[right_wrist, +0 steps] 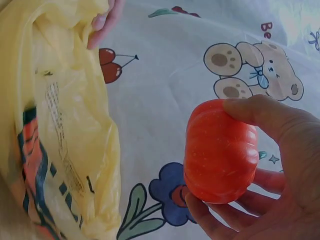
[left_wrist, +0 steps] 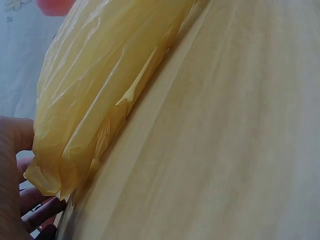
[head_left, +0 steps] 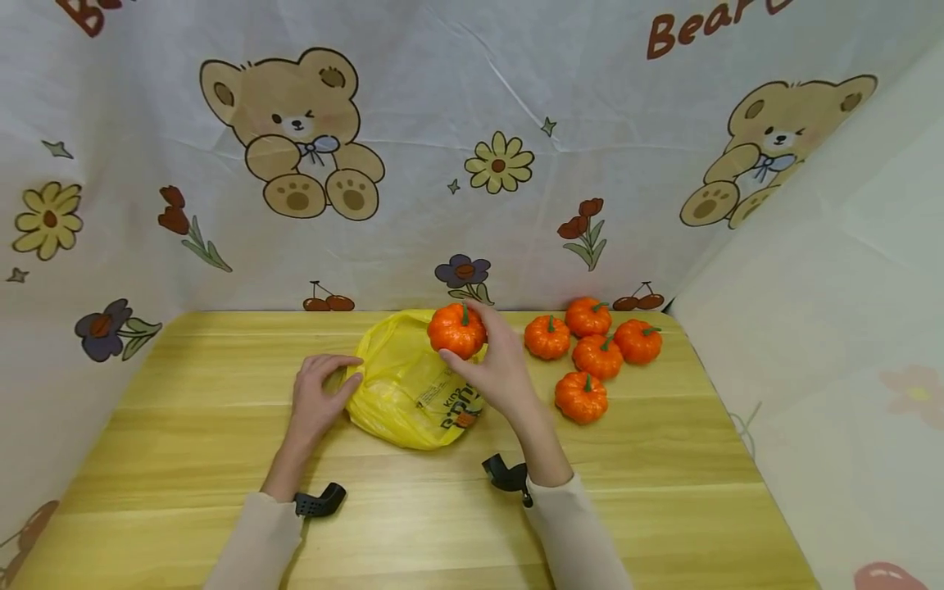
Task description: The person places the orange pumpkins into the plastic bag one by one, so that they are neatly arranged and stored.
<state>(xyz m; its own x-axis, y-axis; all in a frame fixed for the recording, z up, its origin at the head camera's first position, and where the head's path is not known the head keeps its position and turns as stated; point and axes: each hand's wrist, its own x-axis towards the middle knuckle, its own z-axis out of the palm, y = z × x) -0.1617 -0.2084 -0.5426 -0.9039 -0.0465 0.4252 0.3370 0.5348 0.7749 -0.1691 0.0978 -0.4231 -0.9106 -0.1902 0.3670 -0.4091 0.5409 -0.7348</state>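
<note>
A yellow plastic bag [head_left: 394, 414] with dark printed lettering stands on the wooden table, its mouth spread open. My left hand [head_left: 315, 395] pinches the bag's left rim between thumb and fingers; the crinkled yellow film fills much of the left wrist view. In my right hand [head_left: 503, 370] is a small orange pumpkin [head_left: 454, 334] with a green stem, gripped from the right by thumb and fingers. It is held up over the right side of the bag's mouth. The right wrist view shows the pumpkin [right_wrist: 220, 152] apart from the bag.
Several more orange pumpkins [head_left: 598, 357] sit grouped at the table's back right, just right of the right hand. A white cloth [head_left: 413, 229] printed with bears and flowers hangs behind the table [head_left: 413, 524]. Each wrist wears a black camera mount.
</note>
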